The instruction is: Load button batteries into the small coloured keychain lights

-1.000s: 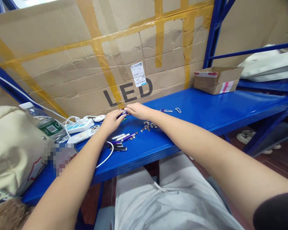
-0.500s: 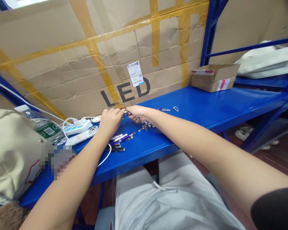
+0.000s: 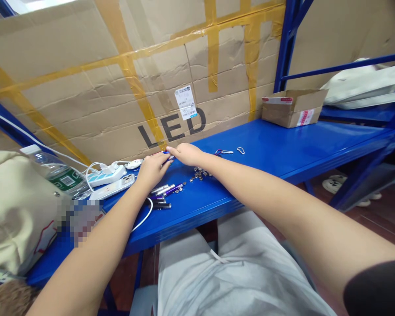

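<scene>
Head camera: half a second ago my left hand [image 3: 151, 170] lay knuckles-up and my right hand [image 3: 187, 154] showed curled fingers underneath; now the left has rolled so its thumb shows below, and the right has flattened. More of the slim, shiny blue-and-silver tube [image 3: 169, 155] shows between them, so I judge I am adjusting my hold on it mid-work, not done with it. My left fingers are closed around it; my right fingertips meet its silver end, though I cannot tell whether they pinch or only touch. It sits just above the glossy blue metal table [image 3: 263, 149], or resting on it; I cannot tell which.

Taking that tube as the clock's centre, I count five more slim tubes at six o'clock: two silver metal ones [image 3: 165, 190], two purple ones [image 3: 174, 189] and one black one [image 3: 163, 205], partly behind my left forearm. At four o'clock lie small round silvery discs [image 3: 200, 174], over a dozen, some hidden by my right arm; about three others lie by the nearer purple tube's end. At three o'clock are two silver wire clips [image 3: 240, 150], with a reddish piece touching or just beside one. One open brown cardboard box [image 3: 292, 107] stands between two and three o'clock.
</scene>
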